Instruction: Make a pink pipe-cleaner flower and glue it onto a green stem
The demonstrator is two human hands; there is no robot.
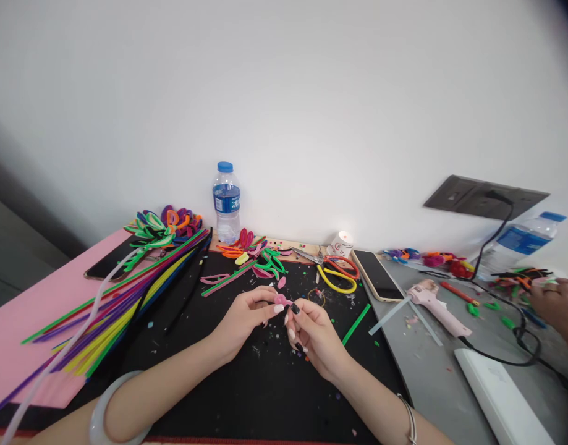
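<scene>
spanning the bottom of the frame, two forearms slant inward over one black mat [246, 395], a bangle [98, 420] round the left one and a thin bracelet [411, 421] round the right. at mid-frame the left hand [246, 318] and right hand [316, 334] meet on one pink piece [282, 300]: thumb and finger of each pinch it, the left at its left side, the right at its right. its long axis seems to run sideways, hand to hand, so neither hand is nearer. one pink oval [281, 282] shows just above it; from where i stand i can't tell if the two are joined.

at lower right is one white box [501, 395]. one green stem [356, 324] lies just right of the right hand, and farther right one glue gun [439, 306] with two pale sticks [388, 316] by it. one hand of another person [559, 303] shows at the right edge, its grip unclear. at left a bundle [121, 309] of stems fans out, too many to count.

beyond the hands come one pair of scissors [337, 280], two phones [379, 275], right of centre and at left, one roll [340, 244] and two bottles [227, 213], at centre and right. one socket plate [485, 196] is on the wall.
</scene>
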